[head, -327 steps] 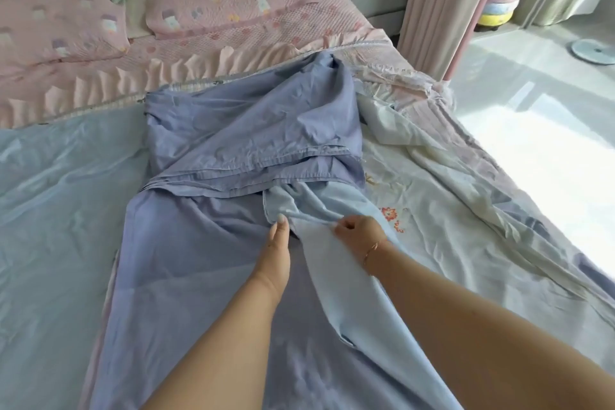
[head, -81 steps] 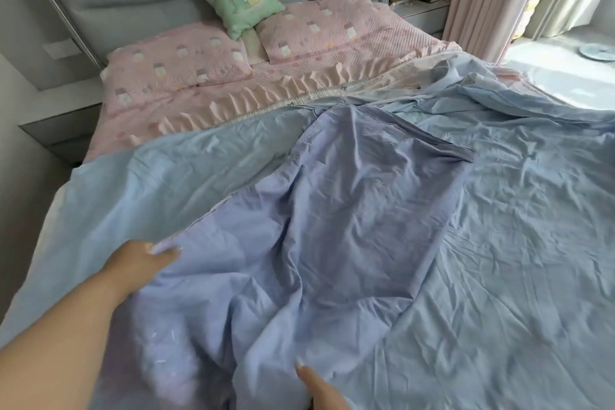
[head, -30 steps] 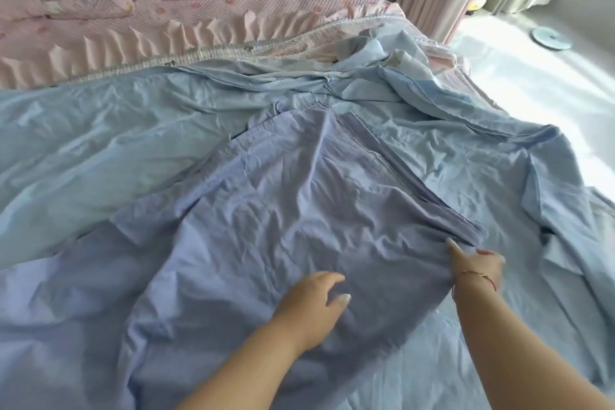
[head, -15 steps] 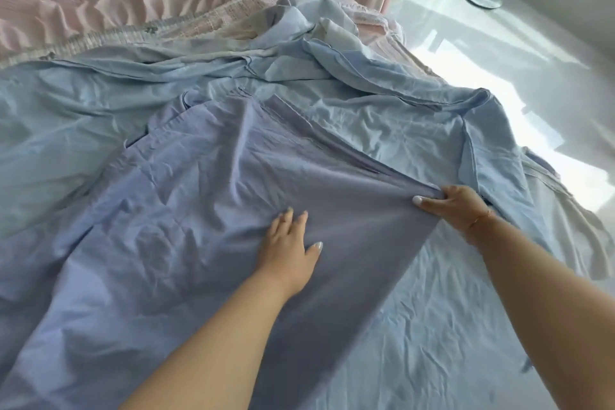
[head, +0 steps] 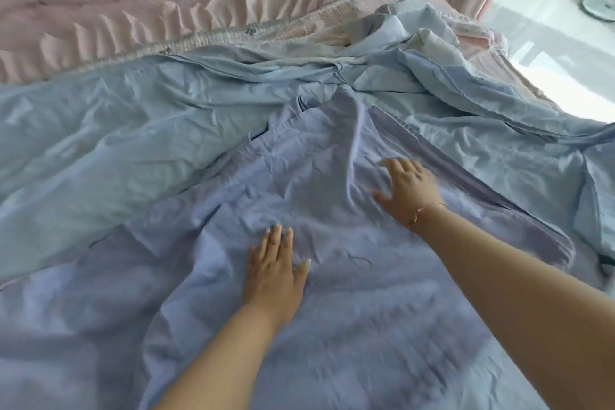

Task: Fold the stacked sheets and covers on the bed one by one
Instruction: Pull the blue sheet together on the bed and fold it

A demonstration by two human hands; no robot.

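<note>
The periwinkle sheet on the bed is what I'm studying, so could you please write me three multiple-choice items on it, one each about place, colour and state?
1. Where does the left hand lie?
A. flat on the periwinkle sheet
B. on the pink ruffled cover
C. on the floor

2. What colour is the sheet spread under the periwinkle one?
A. green
B. light blue
C. red

3. How is the right hand?
A. closed in a fist
B. pinching a corner
C. open, fingers spread on the cloth

Answers:
1 A, the palm rests on the periwinkle sheet near its middle.
2 B, pale blue cloth shows to its left and beyond it.
3 C, the fingers are spread and grip nothing.
</note>
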